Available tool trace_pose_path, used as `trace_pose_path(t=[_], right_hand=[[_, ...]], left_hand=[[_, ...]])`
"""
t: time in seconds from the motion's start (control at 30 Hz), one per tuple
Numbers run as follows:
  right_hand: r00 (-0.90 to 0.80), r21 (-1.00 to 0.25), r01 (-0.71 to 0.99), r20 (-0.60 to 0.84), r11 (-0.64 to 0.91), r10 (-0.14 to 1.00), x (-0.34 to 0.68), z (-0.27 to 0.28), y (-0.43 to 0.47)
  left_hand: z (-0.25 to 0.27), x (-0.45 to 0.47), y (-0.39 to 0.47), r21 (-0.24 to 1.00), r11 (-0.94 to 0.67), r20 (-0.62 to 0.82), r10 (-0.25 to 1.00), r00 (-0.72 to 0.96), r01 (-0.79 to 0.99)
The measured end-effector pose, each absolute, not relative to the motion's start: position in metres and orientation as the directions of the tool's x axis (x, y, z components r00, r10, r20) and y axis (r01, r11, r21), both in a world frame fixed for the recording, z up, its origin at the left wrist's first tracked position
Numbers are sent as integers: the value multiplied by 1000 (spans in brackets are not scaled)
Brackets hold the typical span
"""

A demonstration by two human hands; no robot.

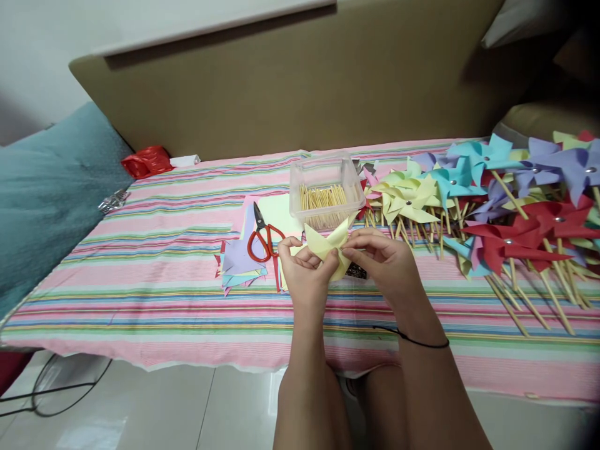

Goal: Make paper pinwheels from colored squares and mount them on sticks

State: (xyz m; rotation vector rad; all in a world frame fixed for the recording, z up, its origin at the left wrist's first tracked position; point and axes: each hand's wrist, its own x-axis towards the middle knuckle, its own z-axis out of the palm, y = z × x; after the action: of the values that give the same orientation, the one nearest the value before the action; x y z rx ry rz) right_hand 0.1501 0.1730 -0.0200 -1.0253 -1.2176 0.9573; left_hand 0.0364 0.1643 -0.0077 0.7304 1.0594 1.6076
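Observation:
Between my two hands is a pale yellow paper pinwheel (323, 242), its blades partly folded in. My left hand (307, 265) grips its lower left side, thumb on the paper near the middle. The fingertips of my right hand (377, 253) pinch at the pinwheel's centre from the right; any small part between them is too small to make out. Just behind stands a clear plastic box (300, 178) holding many short wooden sticks (323, 197). Red-handled scissors (266, 240) lie left of my hands on paper sheets. Small dark pieces (357, 270) show under my right hand.
Many finished pinwheels (509, 240) on sticks are piled at the right. Paper scraps (241, 262) lie left of the scissors. A red plastic bag (147, 162) and a white item (185, 160) are at the far left. A striped cloth (140, 300) covers the seat.

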Motion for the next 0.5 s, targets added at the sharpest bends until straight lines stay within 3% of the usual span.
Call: trace_pose_path(t=[0.5], right_hand=[[116,-955,-30,289,295,950,149,-19,173]], left_hand=[[-11,36,166,892,-99,-38,955,-294,-440]])
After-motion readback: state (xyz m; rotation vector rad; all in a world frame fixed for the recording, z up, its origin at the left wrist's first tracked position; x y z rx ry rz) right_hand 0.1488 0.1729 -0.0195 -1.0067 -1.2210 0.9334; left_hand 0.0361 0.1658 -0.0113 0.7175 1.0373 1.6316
